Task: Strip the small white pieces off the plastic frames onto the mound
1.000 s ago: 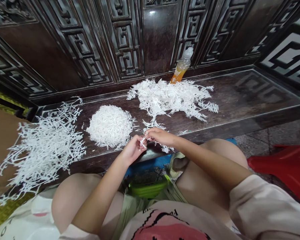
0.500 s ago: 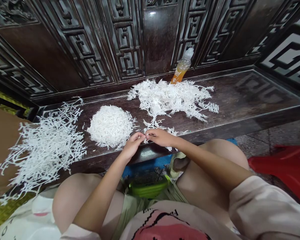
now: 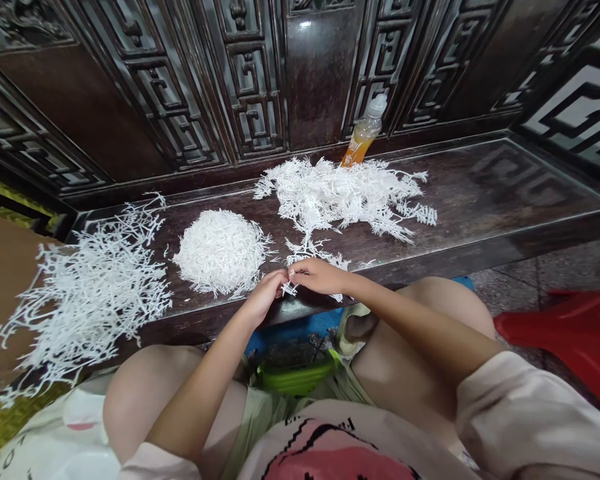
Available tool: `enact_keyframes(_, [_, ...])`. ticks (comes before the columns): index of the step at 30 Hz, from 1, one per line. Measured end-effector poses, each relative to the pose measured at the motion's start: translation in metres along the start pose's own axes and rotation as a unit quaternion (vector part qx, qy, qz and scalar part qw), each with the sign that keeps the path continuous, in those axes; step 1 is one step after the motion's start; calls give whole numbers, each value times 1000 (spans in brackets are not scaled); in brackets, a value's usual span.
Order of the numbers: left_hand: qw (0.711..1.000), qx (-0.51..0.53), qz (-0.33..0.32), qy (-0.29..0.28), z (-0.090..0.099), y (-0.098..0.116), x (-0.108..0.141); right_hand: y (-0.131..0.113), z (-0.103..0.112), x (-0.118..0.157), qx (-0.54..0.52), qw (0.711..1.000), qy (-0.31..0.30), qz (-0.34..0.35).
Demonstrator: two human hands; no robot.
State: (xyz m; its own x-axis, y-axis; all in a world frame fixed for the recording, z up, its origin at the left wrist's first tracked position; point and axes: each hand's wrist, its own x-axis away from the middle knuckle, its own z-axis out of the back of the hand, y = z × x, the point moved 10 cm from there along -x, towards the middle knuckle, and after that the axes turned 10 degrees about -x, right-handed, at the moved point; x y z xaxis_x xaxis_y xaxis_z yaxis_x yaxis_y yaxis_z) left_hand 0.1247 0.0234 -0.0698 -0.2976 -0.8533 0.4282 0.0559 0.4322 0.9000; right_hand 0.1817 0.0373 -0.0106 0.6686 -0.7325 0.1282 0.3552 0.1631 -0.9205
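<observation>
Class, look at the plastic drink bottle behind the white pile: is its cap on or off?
On: a white cap sits on the neck of the plastic bottle, closing its top.

Left hand [image 3: 265, 298] and right hand [image 3: 321, 276] pinch a white sprig [image 3: 290, 289].

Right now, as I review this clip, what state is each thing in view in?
left hand, pinching a small white sprig
right hand, pinching the same sprig
round white pile, densely packed on the dark wooden ledge
branchy white heap, loose and spread out
bottle, upright, capped, holding orange liquid
</observation>
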Motion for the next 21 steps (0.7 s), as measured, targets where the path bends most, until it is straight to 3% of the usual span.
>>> enact_keyframes(6, [991,128,31,-33,-12,2,3,-2,-1,-2,-135,991,2,-14])
enact_keyframes(11, [977,205,-11,-59,-20,22,11,1,-4,-2,-337,938,40,-66])
enact_keyframes(15, [972,228,-21,-53,-19,26,16,-2,-7,-1,-390,918,37,-62])
enact_keyframes(21, [965,251,-45,-62,1,45,23,4,29,3,-407,906,106,-45])
